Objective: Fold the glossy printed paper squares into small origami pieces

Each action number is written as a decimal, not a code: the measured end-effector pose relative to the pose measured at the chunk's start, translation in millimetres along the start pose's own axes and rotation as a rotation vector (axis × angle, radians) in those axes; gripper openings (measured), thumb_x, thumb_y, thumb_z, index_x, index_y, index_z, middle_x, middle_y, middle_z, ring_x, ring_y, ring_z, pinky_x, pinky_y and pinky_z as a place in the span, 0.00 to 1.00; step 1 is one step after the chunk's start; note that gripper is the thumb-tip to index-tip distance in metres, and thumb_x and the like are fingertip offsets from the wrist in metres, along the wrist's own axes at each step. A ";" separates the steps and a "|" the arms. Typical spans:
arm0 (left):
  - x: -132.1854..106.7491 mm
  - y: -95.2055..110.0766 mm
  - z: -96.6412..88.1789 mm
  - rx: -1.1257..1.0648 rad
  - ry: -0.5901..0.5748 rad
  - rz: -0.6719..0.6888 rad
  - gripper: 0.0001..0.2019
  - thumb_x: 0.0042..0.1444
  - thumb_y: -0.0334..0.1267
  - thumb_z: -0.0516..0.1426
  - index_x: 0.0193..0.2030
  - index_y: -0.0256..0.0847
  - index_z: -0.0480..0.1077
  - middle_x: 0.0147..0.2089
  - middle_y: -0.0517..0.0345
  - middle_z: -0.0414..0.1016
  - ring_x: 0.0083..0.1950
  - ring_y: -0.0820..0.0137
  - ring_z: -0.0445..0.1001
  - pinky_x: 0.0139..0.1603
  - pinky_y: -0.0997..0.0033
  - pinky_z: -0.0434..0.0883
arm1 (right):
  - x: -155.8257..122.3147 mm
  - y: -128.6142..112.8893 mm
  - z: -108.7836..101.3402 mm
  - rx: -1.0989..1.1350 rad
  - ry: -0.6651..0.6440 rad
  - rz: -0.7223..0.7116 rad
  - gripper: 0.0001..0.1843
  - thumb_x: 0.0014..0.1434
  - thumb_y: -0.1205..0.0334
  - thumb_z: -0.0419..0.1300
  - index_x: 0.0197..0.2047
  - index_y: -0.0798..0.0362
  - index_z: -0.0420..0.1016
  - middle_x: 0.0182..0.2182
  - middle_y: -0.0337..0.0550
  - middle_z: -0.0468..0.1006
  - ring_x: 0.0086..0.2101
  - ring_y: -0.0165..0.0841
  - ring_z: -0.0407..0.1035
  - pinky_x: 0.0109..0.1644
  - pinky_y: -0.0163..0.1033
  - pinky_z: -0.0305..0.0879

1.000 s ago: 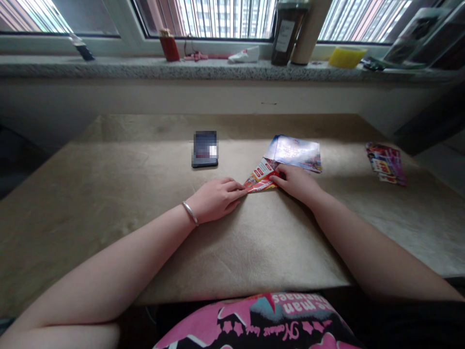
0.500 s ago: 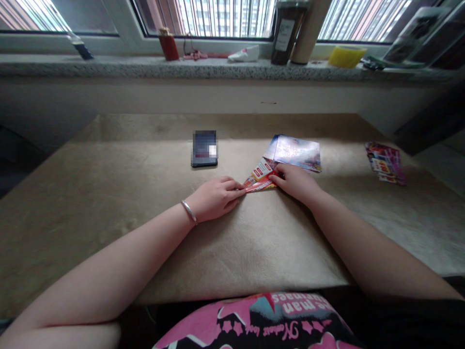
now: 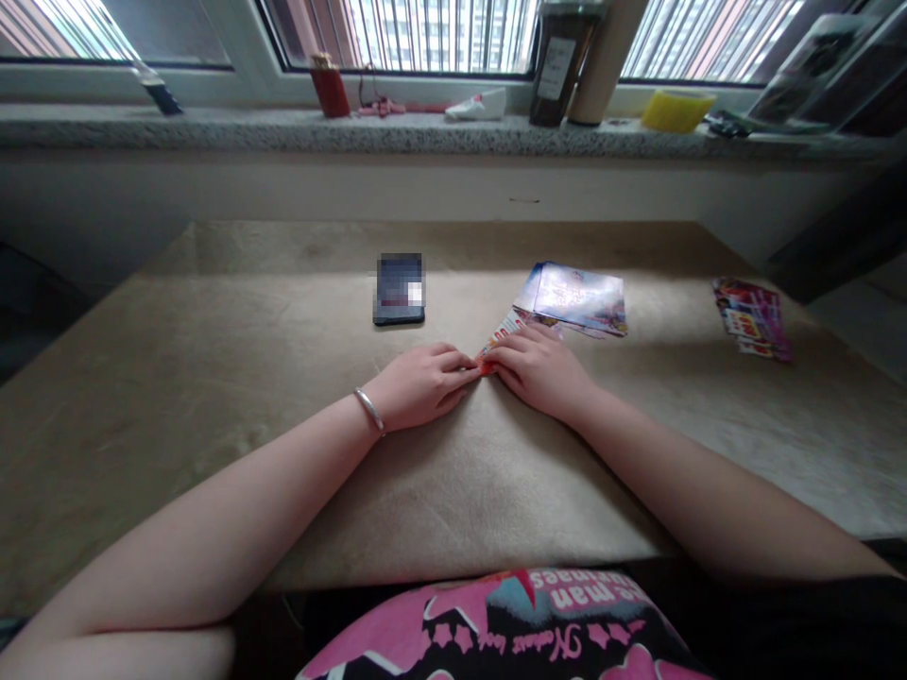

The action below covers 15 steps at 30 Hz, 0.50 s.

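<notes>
A colourful printed paper (image 3: 507, 328) lies on the table, folded to a narrow point at its near left end. The fingertips of my left hand (image 3: 425, 382) hold that pointed end, its fingers close together; a silver bangle is on the wrist. My right hand (image 3: 542, 368) lies over the paper and covers most of it. Its fingertips press the folded edge close beside my left fingers. Just behind, shiny bluish printed sheets (image 3: 581, 297) lie at the paper's far end; whether they touch it is unclear.
A dark, phone-like object (image 3: 399, 291), blurred out, lies behind my left hand. Several pink and red printed cards (image 3: 752, 319) lie at the right. On the stone windowsill (image 3: 248, 132) stand a red bottle (image 3: 330, 87), a dark jar (image 3: 557, 71) and a yellow tape roll (image 3: 676, 111).
My right hand has slid left along the folded paper, from its right part to the pointed end, and now covers more of it. My left hand has stayed in place.
</notes>
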<state>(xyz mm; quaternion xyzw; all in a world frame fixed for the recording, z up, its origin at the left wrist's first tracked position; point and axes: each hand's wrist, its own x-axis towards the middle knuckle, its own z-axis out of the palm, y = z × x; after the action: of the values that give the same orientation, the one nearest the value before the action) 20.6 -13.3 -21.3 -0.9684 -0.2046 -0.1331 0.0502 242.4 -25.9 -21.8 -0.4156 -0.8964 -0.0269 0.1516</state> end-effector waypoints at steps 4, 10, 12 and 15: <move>-0.1 -1.3 0.8 -0.005 0.002 -0.001 0.16 0.61 0.35 0.51 0.53 0.37 0.70 0.48 0.49 0.75 0.46 0.65 0.72 0.48 0.64 0.72 | 5.7 -3.3 6.9 0.051 -0.002 0.107 0.14 0.63 0.58 0.50 0.42 0.51 0.76 0.41 0.48 0.77 0.43 0.40 0.65 0.48 0.44 0.56; -1.1 -6.5 0.4 -0.082 0.016 0.052 0.17 0.62 0.31 0.49 0.56 0.39 0.68 0.51 0.51 0.75 0.50 0.67 0.72 0.50 0.64 0.73 | 7.0 7.9 11.3 0.133 0.016 0.174 0.09 0.59 0.59 0.54 0.36 0.53 0.74 0.36 0.47 0.75 0.40 0.39 0.64 0.46 0.42 0.57; -1.0 -7.8 -0.3 -0.091 0.022 0.073 0.17 0.63 0.31 0.48 0.57 0.39 0.68 0.52 0.51 0.75 0.50 0.67 0.72 0.50 0.65 0.73 | 7.6 10.5 13.1 0.155 0.009 0.190 0.08 0.58 0.60 0.55 0.35 0.52 0.73 0.35 0.47 0.75 0.40 0.39 0.64 0.45 0.41 0.57; -0.3 -8.1 -1.3 -0.080 0.014 0.084 0.16 0.64 0.31 0.48 0.56 0.37 0.68 0.52 0.51 0.75 0.50 0.66 0.72 0.49 0.64 0.73 | 8.7 11.8 15.4 0.155 0.007 0.202 0.07 0.58 0.59 0.56 0.33 0.52 0.73 0.35 0.46 0.75 0.39 0.39 0.64 0.45 0.41 0.57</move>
<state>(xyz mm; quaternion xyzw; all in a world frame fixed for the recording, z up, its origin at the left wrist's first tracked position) 16.7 -6.2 -19.8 -0.9764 -0.1581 -0.1457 0.0182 242.2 -9.1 -34.8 -0.4908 -0.8488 0.0565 0.1883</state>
